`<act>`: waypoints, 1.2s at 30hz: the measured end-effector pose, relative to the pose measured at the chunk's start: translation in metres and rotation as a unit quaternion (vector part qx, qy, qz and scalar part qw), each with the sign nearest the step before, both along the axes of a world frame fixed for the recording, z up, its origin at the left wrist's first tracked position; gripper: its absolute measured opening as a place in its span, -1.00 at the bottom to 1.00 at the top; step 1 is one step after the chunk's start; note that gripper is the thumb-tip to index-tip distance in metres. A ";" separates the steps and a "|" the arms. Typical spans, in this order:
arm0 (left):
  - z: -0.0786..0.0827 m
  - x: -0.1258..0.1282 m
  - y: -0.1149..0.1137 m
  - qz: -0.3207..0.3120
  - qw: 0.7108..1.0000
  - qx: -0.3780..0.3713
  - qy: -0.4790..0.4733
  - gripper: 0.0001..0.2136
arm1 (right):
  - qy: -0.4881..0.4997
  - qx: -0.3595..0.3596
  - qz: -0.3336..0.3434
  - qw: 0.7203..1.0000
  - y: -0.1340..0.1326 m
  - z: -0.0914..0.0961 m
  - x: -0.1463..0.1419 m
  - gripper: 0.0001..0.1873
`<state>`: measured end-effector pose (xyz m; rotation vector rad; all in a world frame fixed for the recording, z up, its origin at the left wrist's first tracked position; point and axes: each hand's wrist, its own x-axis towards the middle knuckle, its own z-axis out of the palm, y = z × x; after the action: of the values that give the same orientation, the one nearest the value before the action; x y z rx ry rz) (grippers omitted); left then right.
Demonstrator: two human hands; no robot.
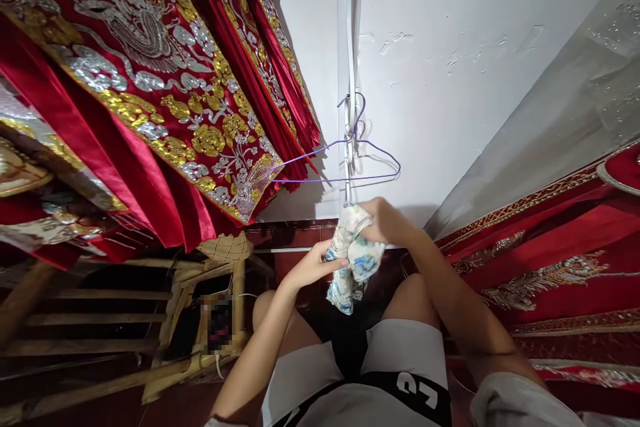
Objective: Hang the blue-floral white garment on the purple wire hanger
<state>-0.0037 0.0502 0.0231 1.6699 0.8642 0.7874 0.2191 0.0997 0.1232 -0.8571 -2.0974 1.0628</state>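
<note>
A bunched white cloth with a blue floral print [367,260] is held up in front of my lap. My left hand [315,267] is closed around its left side, with the thumb lying across the folds. At the upper right of the cloth is my right hand [383,221], bent at the wrist and slightly blurred. Its fingers are partly hidden in the fabric and appear to grip it. Just above both hands, a purple wire hanger [373,178] hangs from a hook on the wall, with nothing on it.
Red embroidered garments [200,100] hang at the left. More red beaded fabric [560,260] and a sheer pale cloth [545,100] are on the right. A white strap [351,33] runs down the wall. At lower left, a bamboo chair [170,373] bears a pixelated object [219,325].
</note>
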 end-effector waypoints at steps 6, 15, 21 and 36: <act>0.004 -0.012 -0.003 0.016 0.998 -0.009 0.060 -0.76 | 0.074 0.075 -0.215 0.971 0.065 -0.017 0.018 -0.35; -0.002 -0.037 -0.010 0.162 0.969 0.071 0.171 -0.89 | 0.027 -0.005 -0.246 0.969 0.099 -0.082 0.032 -0.55; 0.010 -0.066 0.027 0.252 0.938 0.061 0.232 -0.84 | -0.028 0.031 -0.260 0.965 0.059 -0.066 0.071 -0.84; 0.101 -0.057 0.119 0.263 0.810 0.275 0.445 -0.78 | -0.051 0.045 -0.211 0.975 0.009 -0.042 0.060 -0.91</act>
<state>-0.0609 0.1688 0.1241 2.4137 1.9635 0.6130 0.2795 0.1092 0.0810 -1.2635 -1.9056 0.7053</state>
